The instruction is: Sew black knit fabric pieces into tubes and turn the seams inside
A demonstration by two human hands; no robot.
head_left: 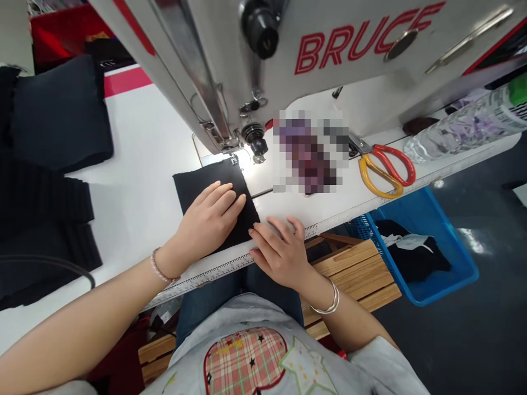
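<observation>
A piece of black fabric [218, 203] lies on the white sewing table [140, 153], its far end at the presser foot [235, 158] of a BRUCE sewing machine [349, 55]. My left hand [209, 214] rests flat on the fabric, fingers together. My right hand [280, 252] sits at the fabric's near right edge, fingertips on the table beside it. Neither hand grips the cloth. The needle area is partly hidden by the machine's head.
Red-and-yellow scissors [382, 173] and a pixelated object [308, 156] lie right of the machine's foot, with a plastic bottle [465, 129] beyond. Stacked black ribbed fabric [45, 192] lies left. A measuring tape [222, 271] runs along the table edge. A blue basket [420, 252] sits on the floor.
</observation>
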